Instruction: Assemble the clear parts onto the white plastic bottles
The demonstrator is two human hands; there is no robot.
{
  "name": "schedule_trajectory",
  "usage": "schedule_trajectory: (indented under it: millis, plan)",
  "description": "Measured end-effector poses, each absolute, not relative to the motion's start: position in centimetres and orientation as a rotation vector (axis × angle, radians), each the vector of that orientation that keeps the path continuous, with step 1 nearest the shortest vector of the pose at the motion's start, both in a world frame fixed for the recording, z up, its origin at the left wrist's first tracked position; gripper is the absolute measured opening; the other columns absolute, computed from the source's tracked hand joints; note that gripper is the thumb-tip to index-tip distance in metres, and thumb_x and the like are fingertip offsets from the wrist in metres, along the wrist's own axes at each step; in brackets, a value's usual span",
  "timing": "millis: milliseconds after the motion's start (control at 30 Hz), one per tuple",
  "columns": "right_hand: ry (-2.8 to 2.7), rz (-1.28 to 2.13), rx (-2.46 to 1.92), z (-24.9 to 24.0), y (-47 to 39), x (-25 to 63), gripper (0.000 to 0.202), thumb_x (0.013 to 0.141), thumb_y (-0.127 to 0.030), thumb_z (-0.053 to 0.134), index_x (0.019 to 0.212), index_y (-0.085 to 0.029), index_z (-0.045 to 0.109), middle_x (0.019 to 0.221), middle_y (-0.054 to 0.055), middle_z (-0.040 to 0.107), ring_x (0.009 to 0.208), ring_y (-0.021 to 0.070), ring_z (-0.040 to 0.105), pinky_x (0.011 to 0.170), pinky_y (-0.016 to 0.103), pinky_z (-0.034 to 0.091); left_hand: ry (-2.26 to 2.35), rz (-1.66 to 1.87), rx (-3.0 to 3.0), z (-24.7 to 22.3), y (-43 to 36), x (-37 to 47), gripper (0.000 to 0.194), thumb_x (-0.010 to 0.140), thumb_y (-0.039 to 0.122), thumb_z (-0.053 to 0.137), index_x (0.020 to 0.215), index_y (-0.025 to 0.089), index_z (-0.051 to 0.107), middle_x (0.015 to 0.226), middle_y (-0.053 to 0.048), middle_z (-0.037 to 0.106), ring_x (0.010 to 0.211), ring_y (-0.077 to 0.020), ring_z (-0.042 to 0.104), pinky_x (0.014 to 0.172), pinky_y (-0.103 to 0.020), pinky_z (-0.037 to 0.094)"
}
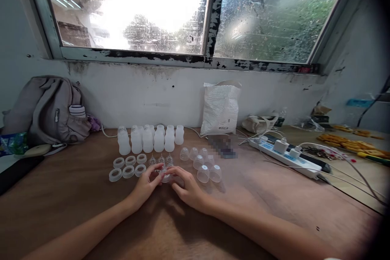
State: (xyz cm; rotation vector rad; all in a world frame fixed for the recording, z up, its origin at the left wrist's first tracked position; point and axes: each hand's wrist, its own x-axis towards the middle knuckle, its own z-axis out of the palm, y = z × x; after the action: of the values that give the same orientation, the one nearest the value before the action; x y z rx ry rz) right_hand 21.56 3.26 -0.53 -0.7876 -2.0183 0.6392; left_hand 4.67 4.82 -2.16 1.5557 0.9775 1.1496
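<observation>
Bare forearms (103,219) of mine come in at about 8 and 4 o'clock, over the brown tabletop (170,243), and lead up to my two hands, which I take as the dial's centre. Between them, right at that centre, is a clear bottle teat (166,178): my left hand (148,180) pinches it between thumb and fingertips, while my right hand (189,190) curves its fingers over the other side; whether that one grips or only touches, I cannot tell, as the fingers hide much of the piece. Just beyond my fingertips, at 12, more clear teats (152,161) stand tip up. Between 9 and 10 o'clock lie six translucent collar rings (115,178) in two rows, and around 11 stand white feeding bottles (159,141), upright and close together. Clear dome caps (203,174) sit near my right hand, between 2 and 3. Farther off, past 1 o'clock, a white plastic mailer (219,109) stands before the wall (170,105); a grey backpack (51,109) slumps at 10, and at 3 a white power strip (300,165) carries plugged-in chargers (280,146). High up, from 12 to 1, runs a grimy window (258,20).
</observation>
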Motion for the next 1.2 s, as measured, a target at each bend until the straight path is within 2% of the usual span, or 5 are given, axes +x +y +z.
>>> schedule_trajectory:
  millis: [200, 533, 800, 967, 1200]
  plan:
    - [-2.053, 0.489, -0.833, 0.7, 4.6, 22.5, 0.03, 0.067, 0.001, 0.045, 0.085, -0.018, 0.06, 0.099, 0.006, 0.057, 0.092, 0.0161, 0.054, 0.081, 0.029, 0.043, 1.04, 1.14, 1.7, -2.4, 5.1, 4.6, 0.029, 0.077, 0.034, 0.052, 0.1, 0.016, 0.056, 0.105, -0.008, 0.058, 0.099, -0.0201, 0.054, 0.087, -0.035, 0.043]
    - [-2.155, 0.113, -1.211, 5.1, 11.9, 24.2, 0.019, 0.072, -0.009, 0.048, 0.081, -0.017, 0.062, 0.075, 0.002, 0.064, 0.069, 0.0135, 0.057, 0.064, 0.023, 0.042, 1.009, 1.026, 1.845, -1.9, 4.3, 4.9, 0.022, 0.076, 0.031, 0.054, 0.093, 0.016, 0.057, 0.095, -0.006, 0.062, 0.087, -0.018, 0.058, 0.081, -0.031, 0.045]
    - [-2.306, -0.134, -1.254, 6.9, 16.4, 18.9, 0.027, 0.078, -0.023, 0.052, 0.104, -0.018, 0.056, 0.097, 0.01, 0.052, 0.092, 0.022, 0.05, 0.08, 0.035, 0.035, 1.102, 0.969, 2.049, -1.7, 3.9, 4.9, 0.022, 0.075, 0.028, 0.053, 0.093, 0.018, 0.058, 0.092, -0.005, 0.062, 0.082, -0.0182, 0.055, 0.076, -0.03, 0.043]
    - [-2.359, -0.13, -1.33, 7.0, 17.7, 17.3, 0.02, 0.076, -0.024, 0.055, 0.094, -0.017, 0.06, 0.096, 0.012, 0.051, 0.096, 0.0263, 0.046, 0.079, 0.038, 0.033, 1.138, 0.961, 2.067, -1.6, 3.8, 4.9, 0.021, 0.075, 0.029, 0.052, 0.091, 0.018, 0.058, 0.087, -0.004, 0.061, 0.079, -0.018, 0.054, 0.072, -0.028, 0.042]
    - [-2.312, -0.069, -1.291, 7.3, 17.3, 17.9, 0.008, 0.077, -0.021, 0.054, 0.083, -0.018, 0.058, 0.092, 0.008, 0.052, 0.09, 0.0201, 0.049, 0.076, 0.031, 0.035, 1.139, 1.021, 2.023, -1.3, 3.6, 4.8, 0.019, 0.076, 0.03, 0.052, 0.091, 0.018, 0.056, 0.091, -0.004, 0.06, 0.081, -0.0174, 0.054, 0.076, -0.028, 0.042]
